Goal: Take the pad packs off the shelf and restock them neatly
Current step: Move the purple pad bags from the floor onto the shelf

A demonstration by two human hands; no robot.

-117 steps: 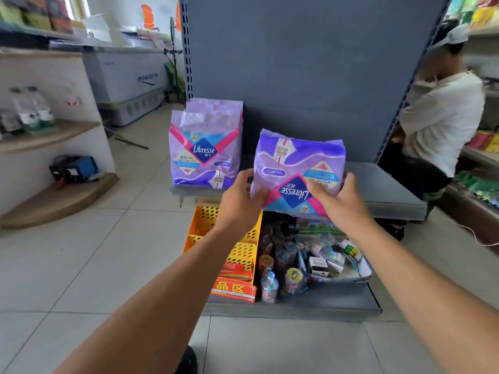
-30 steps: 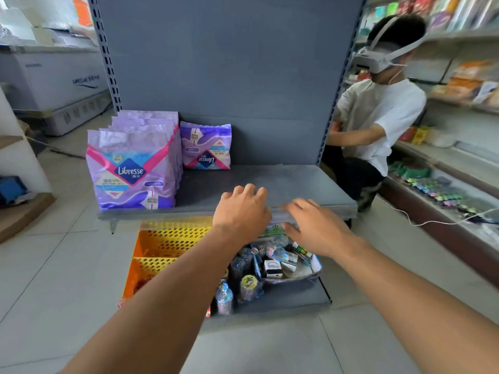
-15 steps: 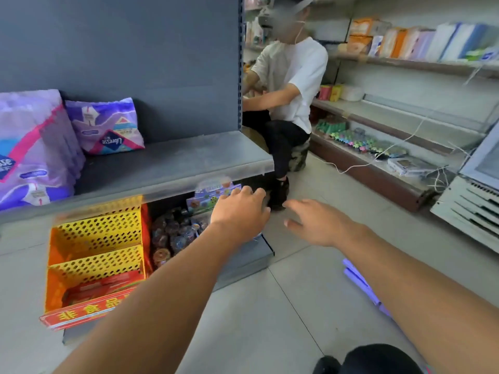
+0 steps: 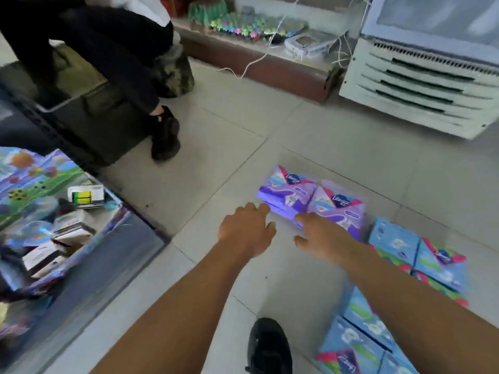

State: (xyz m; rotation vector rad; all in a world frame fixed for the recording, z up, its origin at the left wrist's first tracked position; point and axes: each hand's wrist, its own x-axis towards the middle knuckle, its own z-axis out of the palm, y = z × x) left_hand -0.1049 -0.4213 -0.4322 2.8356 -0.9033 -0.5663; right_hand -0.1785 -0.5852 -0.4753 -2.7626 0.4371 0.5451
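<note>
From my head camera, I see both my hands reaching down to the floor [image 4: 337, 136]. My left hand [image 4: 247, 229] is spread out and holds nothing. My right hand [image 4: 322, 234] is loose and holds nothing too; its fingers are right at the purple pad packs [image 4: 310, 202]. The purple packs lie side by side on the floor tiles, with blue pad packs [image 4: 415, 252] just beside them. I think I am picking up the next pack. Next I must grip one purple pack and carry it to the shelf.
</note>
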